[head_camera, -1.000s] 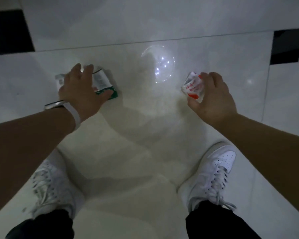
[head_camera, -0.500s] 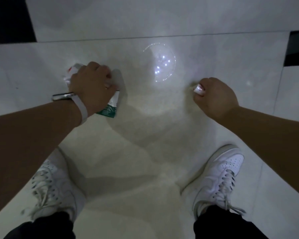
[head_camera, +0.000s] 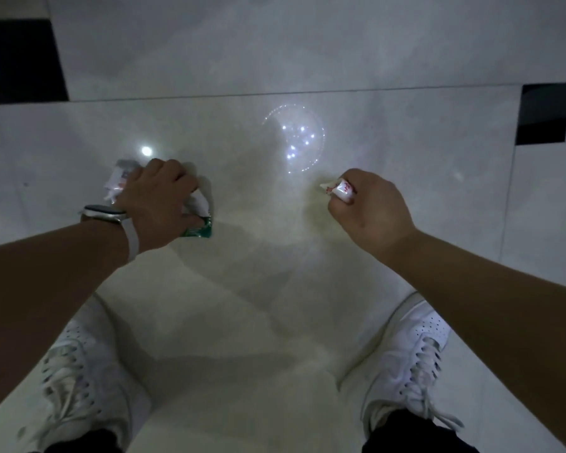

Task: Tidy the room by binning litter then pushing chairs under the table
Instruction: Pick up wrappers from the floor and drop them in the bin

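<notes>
At the far left a black inset tile [head_camera: 20, 60] is set into the pale, glossy floor [head_camera: 242, 289], and nearer the camera the white lace-up left shoe [head_camera: 79, 380] is planted on it. A silver watch [head_camera: 103, 213] on a white strap is worn on the left wrist. The left hand [head_camera: 159, 204] is held low over the floor, its fingers curled round a crumpled white-and-green wrapper [head_camera: 199, 231]. A white end with red print sticks out past the knuckles on the left, and a green corner shows below the hand on the right. Whether this wrapper touches the floor cannot be told. A small round glare [head_camera: 146, 151] is reflected just beyond the hand. Between the two hands a ring of light points [head_camera: 296, 138] is mirrored in the floor. The right hand [head_camera: 370, 210] is closed into a fist, and a small white-and-red wrapper [head_camera: 340, 189] is pinched at thumb and forefinger, its tip poking out to the left. The two wrappers are held well apart. The white right shoe [head_camera: 412, 361] is seen below the right forearm, and a second black tile [head_camera: 543, 112] is set near the right edge
</notes>
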Available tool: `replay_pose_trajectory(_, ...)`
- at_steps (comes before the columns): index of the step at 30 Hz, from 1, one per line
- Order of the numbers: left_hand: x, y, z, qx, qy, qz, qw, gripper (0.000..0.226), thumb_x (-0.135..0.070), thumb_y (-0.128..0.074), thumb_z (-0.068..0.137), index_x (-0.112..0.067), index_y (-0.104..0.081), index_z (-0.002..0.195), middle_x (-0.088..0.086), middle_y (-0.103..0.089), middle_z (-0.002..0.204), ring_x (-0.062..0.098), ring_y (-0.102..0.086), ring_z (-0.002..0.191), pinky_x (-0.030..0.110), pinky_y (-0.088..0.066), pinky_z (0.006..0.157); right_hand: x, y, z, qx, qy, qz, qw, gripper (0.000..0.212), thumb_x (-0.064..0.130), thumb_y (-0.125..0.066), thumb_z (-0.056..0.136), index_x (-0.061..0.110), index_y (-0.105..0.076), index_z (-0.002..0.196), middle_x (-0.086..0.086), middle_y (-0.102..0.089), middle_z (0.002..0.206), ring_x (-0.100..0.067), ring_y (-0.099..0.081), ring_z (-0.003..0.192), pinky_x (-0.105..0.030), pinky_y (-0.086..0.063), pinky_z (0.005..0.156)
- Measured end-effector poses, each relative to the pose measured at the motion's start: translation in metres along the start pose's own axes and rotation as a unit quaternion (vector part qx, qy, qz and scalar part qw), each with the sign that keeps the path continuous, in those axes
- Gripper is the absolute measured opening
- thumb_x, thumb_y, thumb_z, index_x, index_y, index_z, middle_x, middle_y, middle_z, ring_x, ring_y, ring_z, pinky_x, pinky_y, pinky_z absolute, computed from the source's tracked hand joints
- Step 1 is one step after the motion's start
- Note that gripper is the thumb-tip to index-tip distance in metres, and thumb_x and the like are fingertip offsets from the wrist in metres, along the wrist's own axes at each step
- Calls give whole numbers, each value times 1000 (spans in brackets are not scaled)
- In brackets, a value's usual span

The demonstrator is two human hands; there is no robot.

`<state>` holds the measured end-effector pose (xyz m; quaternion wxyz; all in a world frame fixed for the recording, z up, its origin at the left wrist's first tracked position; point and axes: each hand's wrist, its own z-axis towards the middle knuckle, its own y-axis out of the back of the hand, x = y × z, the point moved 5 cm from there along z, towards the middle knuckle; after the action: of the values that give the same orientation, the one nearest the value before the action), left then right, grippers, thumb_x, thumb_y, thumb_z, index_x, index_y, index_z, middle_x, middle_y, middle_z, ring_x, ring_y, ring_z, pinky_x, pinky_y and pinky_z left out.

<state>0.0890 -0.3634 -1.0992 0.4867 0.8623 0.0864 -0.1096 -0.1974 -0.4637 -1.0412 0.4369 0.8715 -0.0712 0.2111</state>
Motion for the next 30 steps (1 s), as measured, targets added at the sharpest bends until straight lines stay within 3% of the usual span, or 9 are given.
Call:
replay_pose_trajectory(5,-8,6,-1,0,73,-109,991,18,-32,-67,88,-16,-60,90,7,-59,92,33,-57,89,34,-37,71,5,3,-11,-16,-14,-1,1000,14,23,-57,87,12,-55,78,0,-54,69,-21,-51,66,-33,-39,60)
replay_pose_trajectory(8,-18,28,-14,-35,121,-193,973,18,-33,-65,91,-20,-54,87,0,-56,78,24,-52,74,29,-32,62,16,10,-25,-13,-13,9,1000,13,22,-57,86,13,-55,78,1,-54,69,-21,-52,67,-33,-39,59)
replay_pose_trajectory(12,-38,86,-45,-86,157,-286,941,11,-29,-66,90,-22,-58,89,1,-60,79,19,-55,73,26,-36,57,49,34,-47,0,-3,26,1000,13,24,-58,86,11,-62,89,-3,-63,81,-23,-58,75,-37,-50,69)
replay_pose_trajectory(16,-55,163,-84,-115,186,-349,911,10,-27,-69,88,-21,-61,85,-9,-59,71,-1,-55,62,5,-34,47,100,83,-74,0,-5,46,999,9,21,-60,83,14,-64,88,-1,-65,83,-22,-59,77,-36,-50,71)
replay_pose_trajectory(23,-83,329,-149,-175,229,-442,849,10,-19,-67,91,-13,-61,87,-5,-58,73,-2,-53,57,6,-38,43,203,216,-132,-40,32,96,994,6,18,-61,84,12,-62,84,7,-58,71,-19,-54,69,-32,-42,62)
replay_pose_trajectory(27,-108,418,-196,-200,242,-471,825,9,-23,-67,90,-16,-61,88,1,-64,81,12,-62,67,11,-44,45,262,291,-175,-63,25,117,991,7,17,-59,83,15,-56,77,1,-56,69,-21,-52,66,-29,-38,56)
replay_pose_trajectory(30,-132,478,-234,-211,240,-475,820,10,-24,-68,88,-19,-62,83,6,-68,83,19,-66,71,21,-50,49,302,337,-211,-57,21,150,987,5,20,-58,83,19,-62,85,9,-62,75,-11,-56,67,-26,-44,58)
